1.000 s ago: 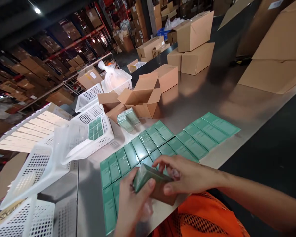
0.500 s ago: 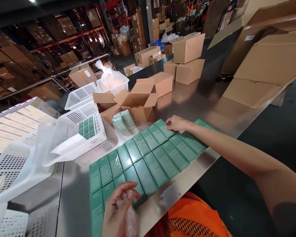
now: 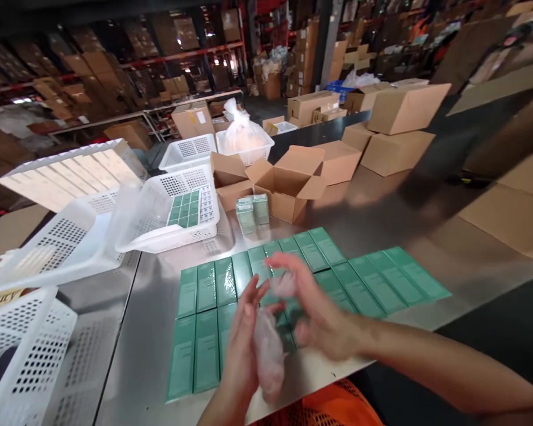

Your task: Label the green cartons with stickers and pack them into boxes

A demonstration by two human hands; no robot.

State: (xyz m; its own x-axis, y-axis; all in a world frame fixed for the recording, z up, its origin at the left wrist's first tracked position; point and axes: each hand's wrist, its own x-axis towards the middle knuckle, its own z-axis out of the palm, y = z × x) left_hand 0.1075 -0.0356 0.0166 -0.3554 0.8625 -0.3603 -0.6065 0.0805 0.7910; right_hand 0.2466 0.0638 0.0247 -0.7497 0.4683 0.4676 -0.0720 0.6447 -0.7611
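Note:
My left hand (image 3: 242, 349) is closed around a crumpled, translucent plastic bag (image 3: 269, 355), held upright above the near edge of the green boxes. What is inside the bag is too blurred to make out. Just right of it is my right hand (image 3: 317, 307), smeared by motion, its thumb and fingers apart around the bag's whitish upper end (image 3: 284, 284). Whether those fingers touch the plastic is unclear. Beneath both hands, slim green boxes (image 3: 206, 349) lie flat side by side in two rows, some with shiny film. My hands hide several of them.
Two wrapped green packs (image 3: 246, 216) stand beside an open carton (image 3: 288, 198). To the left, a white basket (image 3: 190, 239) holds small green boxes, with more white baskets (image 3: 39, 349) around it. Closed cartons (image 3: 397, 152) sit farther back on the metal table (image 3: 146, 331).
My right hand has come off the far boxes and moved left to the plastic bag. My left hand has risen with the bag. The far right boxes are now uncovered, and the view has swung left.

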